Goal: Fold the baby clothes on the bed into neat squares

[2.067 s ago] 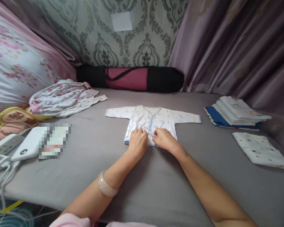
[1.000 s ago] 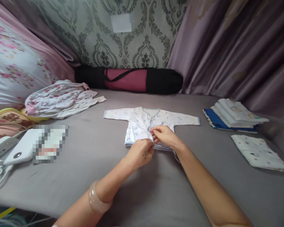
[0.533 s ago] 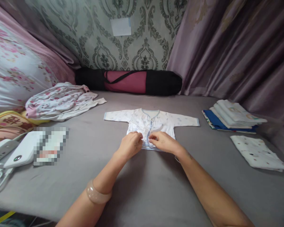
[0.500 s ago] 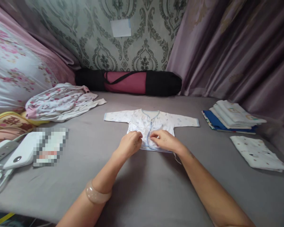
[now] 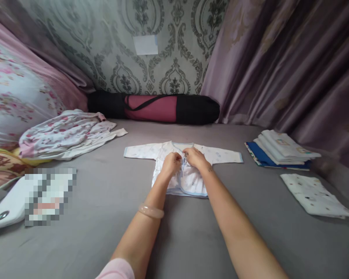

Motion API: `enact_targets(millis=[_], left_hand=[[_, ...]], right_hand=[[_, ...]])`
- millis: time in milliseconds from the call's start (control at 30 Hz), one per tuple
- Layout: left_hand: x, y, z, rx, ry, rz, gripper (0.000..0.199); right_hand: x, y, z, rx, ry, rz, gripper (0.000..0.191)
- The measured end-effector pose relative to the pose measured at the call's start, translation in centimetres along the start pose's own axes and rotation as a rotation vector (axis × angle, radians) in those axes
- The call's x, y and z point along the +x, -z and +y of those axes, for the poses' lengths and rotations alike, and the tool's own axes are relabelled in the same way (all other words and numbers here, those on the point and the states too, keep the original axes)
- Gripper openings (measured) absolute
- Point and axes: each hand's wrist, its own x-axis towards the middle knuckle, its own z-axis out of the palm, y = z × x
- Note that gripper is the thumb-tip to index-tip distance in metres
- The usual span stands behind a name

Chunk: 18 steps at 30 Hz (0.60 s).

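The left hand and right hand in my head view have shifted up the blue-trimmed baby shirt to its chest; it lies sleeves-out on the grey bedsheet. Both grips look narrow; I can't tell whether they pinch anything.

Home bedroom, patterned wallpaper, purple curtains
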Motion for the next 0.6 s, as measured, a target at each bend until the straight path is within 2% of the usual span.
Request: enact_targets(millis=[167, 267, 367, 500, 600], left_hand=[[0.0, -0.7, -0.8, 0.086, -0.005, -0.013, 0.034], [0.1, -0.6, -0.9, 0.073, 0.011, -0.033, 0.034], [0.2, -0.6, -0.9, 0.045, 0.024, -0.045, 0.035], [0.2, -0.4, -0.9, 0.046, 0.024, -0.049, 0.032], [0.1, -0.2, -0.8, 0.037, 0.012, -0.034, 0.027]], right_hand=[[-0.1, -0.7, 0.7, -0.017, -0.013, 0.024, 0.027], [0.3, -0.8, 1.6, 0.065, 0.027, 0.044, 0.02], [1.0, -1.1, 2.8, 0.285, 0.054, 0.035, 0.009], [1.4, -1.2, 3.5, 0.683, -0.062, -0.043, 0.01], [1.2, -0.9, 3.1, 0.854, -0.125, -0.037, 0.012]])
